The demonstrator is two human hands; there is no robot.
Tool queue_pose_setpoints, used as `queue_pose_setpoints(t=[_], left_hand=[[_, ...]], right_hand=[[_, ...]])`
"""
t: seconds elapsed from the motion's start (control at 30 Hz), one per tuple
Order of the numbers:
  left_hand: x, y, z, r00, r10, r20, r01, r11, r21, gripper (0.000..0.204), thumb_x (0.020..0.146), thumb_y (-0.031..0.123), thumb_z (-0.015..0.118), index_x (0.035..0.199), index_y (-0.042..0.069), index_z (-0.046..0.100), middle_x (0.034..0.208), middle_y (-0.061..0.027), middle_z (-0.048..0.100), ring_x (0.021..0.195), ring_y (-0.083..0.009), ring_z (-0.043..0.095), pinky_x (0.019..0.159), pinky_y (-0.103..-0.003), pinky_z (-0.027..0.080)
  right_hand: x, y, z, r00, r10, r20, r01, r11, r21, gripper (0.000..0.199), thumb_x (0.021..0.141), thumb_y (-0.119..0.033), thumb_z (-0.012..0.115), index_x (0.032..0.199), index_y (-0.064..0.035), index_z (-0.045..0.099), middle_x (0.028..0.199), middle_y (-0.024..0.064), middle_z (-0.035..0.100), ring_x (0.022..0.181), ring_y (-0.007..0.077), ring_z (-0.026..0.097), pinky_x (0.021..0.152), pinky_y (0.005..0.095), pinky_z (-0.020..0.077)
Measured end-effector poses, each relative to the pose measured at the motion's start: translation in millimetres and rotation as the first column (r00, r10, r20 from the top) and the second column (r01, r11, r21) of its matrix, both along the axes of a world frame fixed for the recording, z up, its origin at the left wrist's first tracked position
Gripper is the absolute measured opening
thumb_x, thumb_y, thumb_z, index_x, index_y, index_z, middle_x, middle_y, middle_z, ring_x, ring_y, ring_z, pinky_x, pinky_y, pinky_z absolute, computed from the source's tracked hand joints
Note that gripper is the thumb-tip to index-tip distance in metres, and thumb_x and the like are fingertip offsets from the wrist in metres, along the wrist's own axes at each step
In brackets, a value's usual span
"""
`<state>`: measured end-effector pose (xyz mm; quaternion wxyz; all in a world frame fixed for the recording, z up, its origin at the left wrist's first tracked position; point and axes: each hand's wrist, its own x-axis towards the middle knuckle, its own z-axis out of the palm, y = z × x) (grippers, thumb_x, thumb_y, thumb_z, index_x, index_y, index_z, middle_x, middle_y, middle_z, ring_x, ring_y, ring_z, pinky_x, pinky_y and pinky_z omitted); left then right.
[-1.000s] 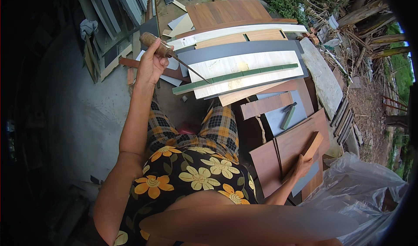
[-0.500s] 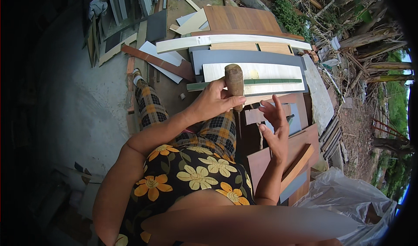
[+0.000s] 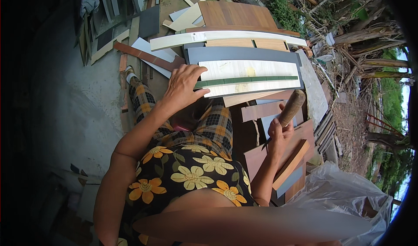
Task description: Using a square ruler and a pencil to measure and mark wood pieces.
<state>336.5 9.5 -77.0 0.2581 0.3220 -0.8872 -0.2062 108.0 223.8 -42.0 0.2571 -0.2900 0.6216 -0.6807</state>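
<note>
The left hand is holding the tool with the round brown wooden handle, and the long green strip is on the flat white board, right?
Not quite: the head view shows the tool with the round brown wooden handle in the right hand. The long green strip is indeed on the flat white board.

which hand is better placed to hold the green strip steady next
Probably the left hand: it is spread open at the left end of the green strip. The right hand is farther off and already holds a wooden-handled tool.
</note>
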Motion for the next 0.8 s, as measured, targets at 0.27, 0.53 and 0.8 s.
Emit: queue_pose_setpoints(t=[0.27,0.53,0.8], left_hand=[[7.4,-1.7,-31.0,0.998,-0.044,0.044,0.040,0.995,0.092,0.036,0.081,0.012,0.070,0.115,0.007,0.059,0.101,-0.0130,0.064,0.093,-0.0313,0.062,0.078,-0.040,0.047],[17.1,-13.8,-36.3,0.989,-0.004,-0.151,0.110,0.705,0.700,0.026,0.092,0.016,0.064,0.110,-0.002,0.060,0.089,-0.0074,0.066,0.076,-0.0097,0.062,0.066,-0.028,0.051],[41.4,-29.4,-45.0,0.961,-0.012,-0.275,0.229,0.589,0.775,0.040,0.085,0.015,0.072,0.118,0.001,0.056,0.095,-0.0058,0.066,0.076,-0.0069,0.060,0.061,-0.022,0.048]], right_hand=[[-27.4,18.5,11.9,0.974,-0.225,0.030,0.227,0.969,-0.095,0.042,0.088,-0.006,0.057,0.129,0.0006,0.048,0.065,-0.0058,0.044,0.049,0.0005,0.035,0.043,0.0174,0.0219],[-23.4,20.2,4.9,0.981,-0.191,0.003,0.191,0.980,-0.057,0.041,0.088,-0.005,0.058,0.128,-0.0010,0.050,0.067,-0.0062,0.046,0.050,0.0000,0.037,0.044,0.0155,0.0247],[-21.7,16.1,3.5,0.986,-0.169,0.003,0.169,0.984,-0.047,0.038,0.091,-0.011,0.058,0.126,-0.0002,0.051,0.066,-0.0054,0.045,0.049,0.0001,0.035,0.043,0.0162,0.0240]])
